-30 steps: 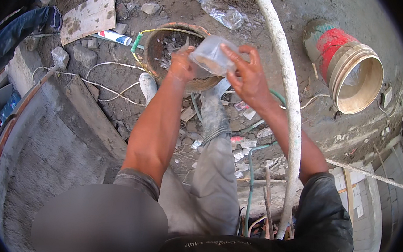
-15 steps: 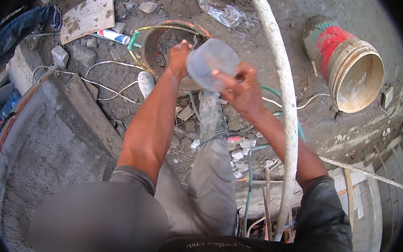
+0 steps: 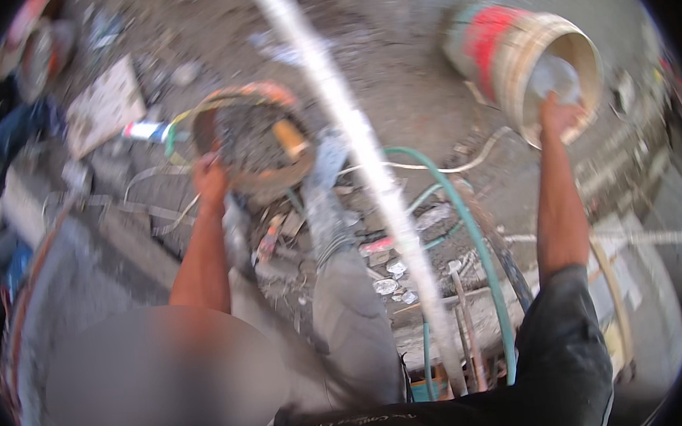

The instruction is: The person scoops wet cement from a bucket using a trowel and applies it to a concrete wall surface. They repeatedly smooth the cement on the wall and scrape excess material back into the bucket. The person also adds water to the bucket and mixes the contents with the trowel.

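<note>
White pole (image 3: pixel 350 124), green hose (image 3: pixel 474 230) between the hands (image 3: pixel 210 181) (image 3: pixel 562 118).

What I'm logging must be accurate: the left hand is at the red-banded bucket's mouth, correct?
No: the head view shows the right hand at the mouth of the red-banded bucket; the left hand is at the other bucket.

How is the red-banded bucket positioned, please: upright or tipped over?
Tipped over: the red-banded bucket's side lies along the ground, its open mouth turned toward the person.
</note>
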{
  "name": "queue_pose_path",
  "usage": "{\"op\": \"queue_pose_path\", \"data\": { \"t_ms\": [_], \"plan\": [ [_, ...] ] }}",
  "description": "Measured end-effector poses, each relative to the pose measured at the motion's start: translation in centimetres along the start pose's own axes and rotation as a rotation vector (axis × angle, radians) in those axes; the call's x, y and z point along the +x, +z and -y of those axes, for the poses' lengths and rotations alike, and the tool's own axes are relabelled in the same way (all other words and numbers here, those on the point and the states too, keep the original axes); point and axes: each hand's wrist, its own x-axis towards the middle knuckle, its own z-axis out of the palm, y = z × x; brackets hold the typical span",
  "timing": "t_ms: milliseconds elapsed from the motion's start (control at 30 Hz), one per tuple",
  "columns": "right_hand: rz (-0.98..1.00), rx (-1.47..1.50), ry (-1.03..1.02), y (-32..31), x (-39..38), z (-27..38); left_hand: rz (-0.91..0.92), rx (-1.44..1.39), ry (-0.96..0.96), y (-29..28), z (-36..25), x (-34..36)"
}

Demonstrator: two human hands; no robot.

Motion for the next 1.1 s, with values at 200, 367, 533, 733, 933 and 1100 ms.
{"op": "queue_pose_path", "data": {
  "t_ms": [200,367,533,733,933,1100],
  "plan": [
    [0.255,0.122,-0.061,5.0,-1.8,0.5,0.023,0.028,-0.274,-1.4,-2.0,0.3],
    [0.493,1.134,0.665,5.9,-2.1,2.6,0.108,0.007,-0.293,1.4,-4.2,-1.5],
    [0.684,1.755,1.135,1.6,-0.9,1.1,0.172,-0.044,-0.344,4.1,-5.3,-2.6],
    [0.955,1.372,0.491,-11.1,-5.9,2.5,0.222,-0.279,-0.402,7.2,-6.1,-4.9],
    [1.405,1.067,0.25,-12.7,-12.9,8.0,0.253,-0.52,-0.514,10.9,-7.1,-6.1],
    [1.57,0.862,0.099,-8.0,-22.5,14.5,0.116,-0.559,-0.593,12.1,-7.6,-5.6]
  ]
}}
